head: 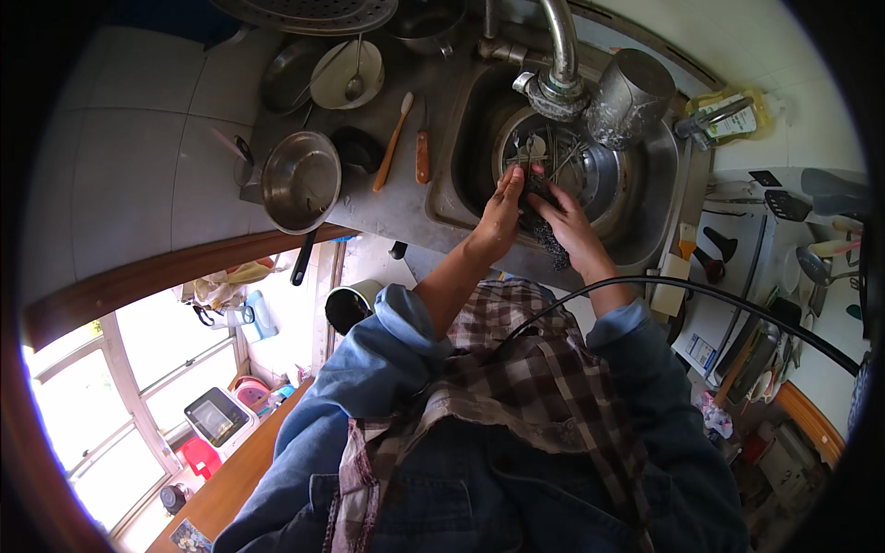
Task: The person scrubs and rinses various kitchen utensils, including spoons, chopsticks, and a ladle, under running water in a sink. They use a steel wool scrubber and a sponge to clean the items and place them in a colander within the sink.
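Note:
Both hands meet over a steel sink. My left hand is closed around thin metal utensils, whose handles point up towards the tap; their exact kind is unclear. A dark steel-wool scourer hangs from my right hand, its upper part pressed between the palms. Just beyond the fingers, several thin metal utensils lie in a round metal basin inside the sink.
The tap overhangs the sink, beside an upturned metal container. Left on the counter lie a wooden-handled knife, a brush, a saucepan and a white bowl. A dish-soap bottle lies at right.

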`<state>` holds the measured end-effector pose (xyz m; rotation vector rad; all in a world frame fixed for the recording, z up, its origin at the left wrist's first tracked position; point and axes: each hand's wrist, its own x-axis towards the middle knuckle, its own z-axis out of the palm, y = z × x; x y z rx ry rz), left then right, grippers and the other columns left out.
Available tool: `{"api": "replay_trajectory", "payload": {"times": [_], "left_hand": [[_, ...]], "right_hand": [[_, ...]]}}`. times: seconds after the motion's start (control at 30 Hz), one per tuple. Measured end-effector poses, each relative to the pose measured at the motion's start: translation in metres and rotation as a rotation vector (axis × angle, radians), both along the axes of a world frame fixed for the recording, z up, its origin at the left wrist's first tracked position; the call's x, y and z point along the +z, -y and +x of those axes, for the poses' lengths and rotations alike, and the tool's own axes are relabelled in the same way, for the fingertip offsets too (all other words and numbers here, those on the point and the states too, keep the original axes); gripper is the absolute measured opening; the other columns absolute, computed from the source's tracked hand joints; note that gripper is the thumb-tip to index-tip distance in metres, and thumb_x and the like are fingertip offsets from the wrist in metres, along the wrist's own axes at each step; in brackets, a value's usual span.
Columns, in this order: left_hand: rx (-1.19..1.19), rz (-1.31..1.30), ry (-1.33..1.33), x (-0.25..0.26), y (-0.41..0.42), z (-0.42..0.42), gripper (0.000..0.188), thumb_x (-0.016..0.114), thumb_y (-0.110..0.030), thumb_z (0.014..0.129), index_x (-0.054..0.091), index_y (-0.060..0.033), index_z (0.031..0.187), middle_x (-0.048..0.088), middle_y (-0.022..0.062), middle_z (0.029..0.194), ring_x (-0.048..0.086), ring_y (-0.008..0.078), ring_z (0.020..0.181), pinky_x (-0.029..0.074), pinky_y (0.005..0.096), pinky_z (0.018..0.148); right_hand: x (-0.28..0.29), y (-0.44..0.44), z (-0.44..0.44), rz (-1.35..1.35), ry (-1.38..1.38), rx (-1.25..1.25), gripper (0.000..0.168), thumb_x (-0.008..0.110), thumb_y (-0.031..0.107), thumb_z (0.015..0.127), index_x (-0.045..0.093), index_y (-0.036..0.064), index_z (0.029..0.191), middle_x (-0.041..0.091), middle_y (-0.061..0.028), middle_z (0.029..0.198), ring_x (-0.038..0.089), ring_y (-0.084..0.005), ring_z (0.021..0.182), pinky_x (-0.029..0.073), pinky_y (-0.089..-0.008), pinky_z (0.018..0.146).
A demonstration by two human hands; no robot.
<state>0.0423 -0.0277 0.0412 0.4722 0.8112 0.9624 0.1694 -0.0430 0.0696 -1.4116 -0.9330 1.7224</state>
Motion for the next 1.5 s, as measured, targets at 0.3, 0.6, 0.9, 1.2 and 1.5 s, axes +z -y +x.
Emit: {"api": "replay_trajectory", "payload": {"times": [0.3, 0.6, 0.9, 1.2, 1.5], "left_hand": [[0.222, 0.111, -0.274, 0.011, -0.016, -0.008, 0.04, 0.036, -0.041, 0.098, 0.054, -0.0058, 0.101, 0.05, 0.0075, 0.126, 0.043, 0.0183, 0.117, 0.029, 0.0326, 0.1], [0.071, -0.232, 0.396, 0.018, -0.019, -0.004, 0.04, 0.031, -0.045, 0.097, 0.05, -0.0106, 0.104, 0.056, 0.0055, 0.124, 0.045, 0.0209, 0.119, 0.039, 0.037, 0.092], [0.122, -0.312, 0.536, 0.024, -0.01, 0.008, 0.034, 0.026, -0.03, 0.1, 0.055, -0.011, 0.104, 0.052, 0.0047, 0.13, 0.043, 0.0219, 0.122, 0.035, 0.0398, 0.101], [0.127, -0.134, 0.232, 0.02, -0.016, -0.012, 0.031, 0.032, -0.034, 0.099, 0.048, -0.0164, 0.12, 0.055, -0.0012, 0.125, 0.045, 0.0151, 0.121, 0.033, 0.0396, 0.099], [0.122, -0.055, 0.318, 0.036, -0.013, 0.002, 0.044, 0.026, -0.036, 0.1, 0.04, -0.0121, 0.133, 0.054, 0.0066, 0.124, 0.049, 0.0186, 0.114, 0.034, 0.0344, 0.101]], "right_hand": [[-0.01, 0.017, -0.002, 0.269, 0.158, 0.146, 0.03, 0.06, 0.016, 0.088, 0.056, -0.003, 0.11, 0.064, -0.0086, 0.1, 0.057, -0.0128, 0.09, 0.044, -0.0267, 0.08], [0.011, 0.02, -0.012, 0.743, 0.492, -0.1, 0.027, 0.06, -0.001, 0.08, 0.059, -0.001, 0.107, 0.058, -0.0139, 0.099, 0.058, -0.029, 0.091, 0.044, -0.0341, 0.082], [0.032, 0.006, -0.013, 0.734, 0.579, -0.056, 0.022, 0.063, 0.0, 0.074, 0.062, 0.001, 0.096, 0.06, -0.0148, 0.092, 0.059, -0.0329, 0.086, 0.046, -0.0361, 0.074], [0.025, 0.003, 0.006, 0.713, 0.598, -0.204, 0.021, 0.062, 0.001, 0.08, 0.06, 0.0, 0.101, 0.058, -0.013, 0.092, 0.058, -0.0262, 0.084, 0.045, -0.0326, 0.075], [0.036, -0.002, -0.02, 0.79, 0.771, -0.03, 0.031, 0.061, 0.005, 0.078, 0.061, 0.008, 0.109, 0.054, -0.012, 0.096, 0.056, -0.0305, 0.087, 0.046, -0.0375, 0.074]]}}
